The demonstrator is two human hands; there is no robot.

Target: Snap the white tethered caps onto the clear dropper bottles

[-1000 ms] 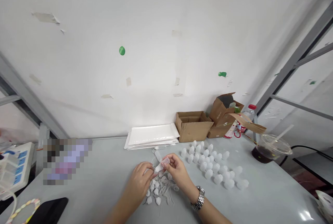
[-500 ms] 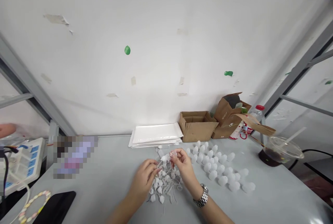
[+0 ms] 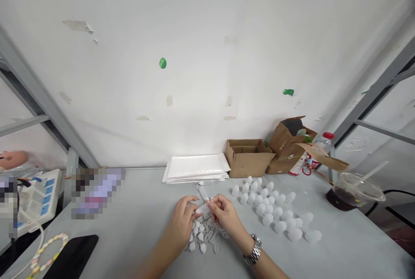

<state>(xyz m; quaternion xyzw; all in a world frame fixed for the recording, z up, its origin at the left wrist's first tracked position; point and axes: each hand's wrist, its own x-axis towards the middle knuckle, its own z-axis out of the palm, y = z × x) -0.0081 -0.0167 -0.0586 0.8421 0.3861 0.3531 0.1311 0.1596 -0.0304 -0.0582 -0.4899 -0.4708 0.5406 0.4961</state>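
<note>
Over a pile of small white pieces with thin white cords [image 3: 201,236], both hands meet at a small translucent white piece [image 3: 202,209]. My left hand [image 3: 184,217] closes thumb and fingers on its left end. At the other end, my right hand [image 3: 224,215], with a metal watch on the wrist, pinches it. The fingers partly cover this piece, so its exact kind cannot be made out. Just behind the hands lies another translucent piece [image 3: 203,192]. To the right, several frosted white bulb-shaped pieces [image 3: 267,220] stand in loose rows.
White flat envelopes [image 3: 197,166] lie stacked by the wall, beside an open cardboard box [image 3: 249,164] and a brown paper bag [image 3: 281,151]. A lidded drink cup [image 3: 352,192] stands far right. A black phone [image 3: 73,257], beaded bracelet [image 3: 36,261] and power strip [image 3: 48,199] are left.
The hands have come slightly lower and closer together, and the white piece between them is now lower and tilted. The whole view has shifted slightly.
</note>
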